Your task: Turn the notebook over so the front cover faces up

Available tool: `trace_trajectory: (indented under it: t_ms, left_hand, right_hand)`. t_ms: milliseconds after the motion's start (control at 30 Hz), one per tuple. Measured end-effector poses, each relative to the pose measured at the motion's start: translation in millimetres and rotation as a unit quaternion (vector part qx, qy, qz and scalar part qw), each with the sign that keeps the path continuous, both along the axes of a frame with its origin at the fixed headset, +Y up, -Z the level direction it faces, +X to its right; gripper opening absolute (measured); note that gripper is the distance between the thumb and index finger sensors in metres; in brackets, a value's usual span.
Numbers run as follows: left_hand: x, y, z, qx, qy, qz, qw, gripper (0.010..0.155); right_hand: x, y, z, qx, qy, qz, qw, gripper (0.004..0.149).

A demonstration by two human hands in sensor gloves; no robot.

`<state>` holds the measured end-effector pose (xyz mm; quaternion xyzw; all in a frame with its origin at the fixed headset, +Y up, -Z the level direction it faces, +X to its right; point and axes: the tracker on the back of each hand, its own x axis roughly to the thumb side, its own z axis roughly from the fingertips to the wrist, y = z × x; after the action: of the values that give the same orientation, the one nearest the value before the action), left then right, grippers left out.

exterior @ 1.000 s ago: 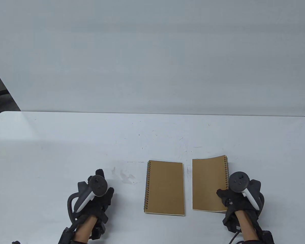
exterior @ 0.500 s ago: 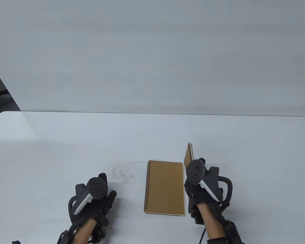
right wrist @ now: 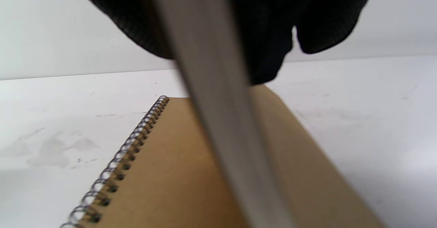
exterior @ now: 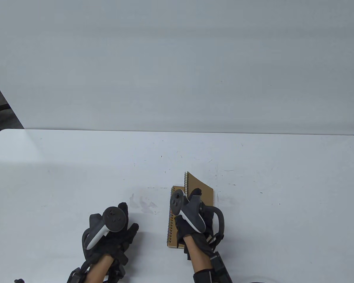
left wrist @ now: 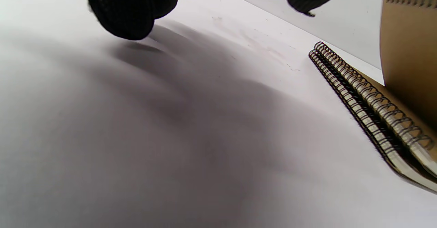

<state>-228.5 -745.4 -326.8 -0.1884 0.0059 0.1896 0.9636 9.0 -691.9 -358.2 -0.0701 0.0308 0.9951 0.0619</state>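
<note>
The white table was scuffed with small dark marks and a faint smudge, and a plain pale wall stood behind it. A brown spiral notebook lay flat near the front edge. Above it the right hand gripped a second notebook, tilted with its spiral side raised, over the flat one; whether the two touched I could not tell. The left hand rested on the table just left of the notebooks, fingers spread loosely and holding nothing.
</note>
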Motion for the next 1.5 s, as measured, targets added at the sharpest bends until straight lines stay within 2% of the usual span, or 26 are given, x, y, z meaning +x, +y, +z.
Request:
trace_trajectory:
  t_ms: [167,300,367,400,433,533,633,800,967,1200,1367,1500]
  left_hand:
    - [-1,-1,0,-0.006,0.001,0.006,1.0,0.084]
    - [-1,-3,-1,-0.012,0.0,0.004,1.0,0.084]
    - [-1,-3,-1,-0.01,-0.001,0.0,1.0,0.084]
    - [-1,-3,-1,-0.009,-0.001,-0.001,1.0,0.084]
    - [-1,-3,-2,-0.01,-0.001,-0.001,1.0,0.084]
    - [-1,-3,-2,-0.005,-0.003,0.0,1.0,0.084]
    - [2,5,-1,0.03,-0.026,0.004,0.999,0.084]
    - [11,19,7,0.099,-0.071,-0.018,0.992,0.085]
    - [16,13,9,0.08,-0.093,-0.025,0.992,0.088]
    - [17,5,6,0.058,-0.099,-0.034,0.993,0.089]
    - [17,4,6,0.066,-0.095,-0.038,0.993,0.091]
    - [12,-1,3,0.048,-0.084,-0.042,0.994,0.091]
  right_hand:
    - [-14,-31,-8,-0.029,-0.009,-0.041,0.999,0.072]
    - [-21,-46,-9,-0.038,-0.006,-0.075,0.996,0.073]
    - [-24,-52,-9,-0.064,0.01,-0.071,0.995,0.075]
    - [-26,-54,-10,-0.08,0.027,-0.07,0.994,0.077]
    - [-26,-54,-9,-0.093,0.025,-0.08,0.992,0.069]
    - [-21,-48,-8,-0.091,0.034,-0.103,0.99,0.068]
    - [-11,-34,-3,-0.065,0.056,-0.1,0.991,0.066]
    - [23,-8,10,-0.012,0.101,-0.069,0.992,0.067]
    - [77,5,24,0.033,0.124,-0.058,0.99,0.065]
    - [155,4,38,0.059,0.123,-0.072,0.988,0.067]
    - [198,-4,43,0.072,0.119,-0.097,0.985,0.067]
    - [227,-12,45,0.068,0.116,-0.108,0.985,0.068]
